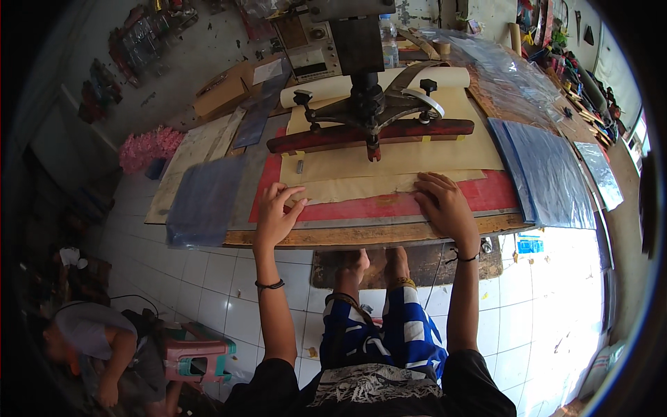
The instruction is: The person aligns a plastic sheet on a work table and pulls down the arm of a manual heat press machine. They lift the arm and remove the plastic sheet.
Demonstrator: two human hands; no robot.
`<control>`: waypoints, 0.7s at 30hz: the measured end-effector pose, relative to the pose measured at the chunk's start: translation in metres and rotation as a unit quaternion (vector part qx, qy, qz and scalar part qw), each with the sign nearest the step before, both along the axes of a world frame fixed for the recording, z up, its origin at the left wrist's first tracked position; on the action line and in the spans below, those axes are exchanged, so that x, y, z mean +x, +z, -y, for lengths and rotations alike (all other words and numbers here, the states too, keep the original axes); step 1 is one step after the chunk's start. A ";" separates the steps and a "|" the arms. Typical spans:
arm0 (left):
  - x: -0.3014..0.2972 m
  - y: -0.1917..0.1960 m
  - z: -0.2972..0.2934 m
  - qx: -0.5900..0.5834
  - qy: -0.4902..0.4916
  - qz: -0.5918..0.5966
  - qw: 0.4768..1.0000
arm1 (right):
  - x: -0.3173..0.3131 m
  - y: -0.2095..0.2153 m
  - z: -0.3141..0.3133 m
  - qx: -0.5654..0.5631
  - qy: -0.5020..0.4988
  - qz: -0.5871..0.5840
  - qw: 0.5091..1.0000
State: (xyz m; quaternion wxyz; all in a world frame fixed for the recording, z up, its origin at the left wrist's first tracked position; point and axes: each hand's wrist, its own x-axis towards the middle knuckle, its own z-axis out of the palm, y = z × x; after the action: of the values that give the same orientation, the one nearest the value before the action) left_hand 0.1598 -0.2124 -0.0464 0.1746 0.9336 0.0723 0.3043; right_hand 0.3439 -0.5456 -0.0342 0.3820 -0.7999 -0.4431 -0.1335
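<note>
Left fingers (293,190) and right fingers (435,180) rest parted on tan paper (358,185); a cardboard box (224,97), contents unclear, stands beyond.

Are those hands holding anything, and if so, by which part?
The left hand and right hand are at the tan sheet's near edge; whether either grips it cannot be told.

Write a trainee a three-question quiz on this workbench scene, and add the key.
1. True or false: the left hand and the right hand are both at the near edge of the tan sheet.

2. What colour is the long bar beneath the black machine?
A) green
B) red
C) white

3. Fill in, from the person's viewpoint: the pink pile lies off the ____ side of the table.

Key: 1. True. 2. B. 3. left.
</note>
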 end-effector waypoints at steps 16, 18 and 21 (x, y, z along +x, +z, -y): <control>0.000 -0.002 -0.002 -0.021 0.003 0.005 1.000 | -0.003 0.002 -0.002 -0.006 -0.003 0.003 1.000; -0.001 -0.004 -0.002 -0.013 0.002 0.003 1.000 | -0.002 0.001 -0.003 -0.011 -0.004 0.006 1.000; -0.002 -0.004 -0.002 -0.017 0.001 0.009 1.000 | -0.002 -0.002 -0.004 -0.019 -0.006 0.003 1.000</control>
State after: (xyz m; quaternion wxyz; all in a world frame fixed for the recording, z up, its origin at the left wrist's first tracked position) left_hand 0.1582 -0.2103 -0.0503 0.1904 0.9278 0.0763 0.3117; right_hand 0.3422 -0.5414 -0.0366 0.3649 -0.8089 -0.4423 -0.1299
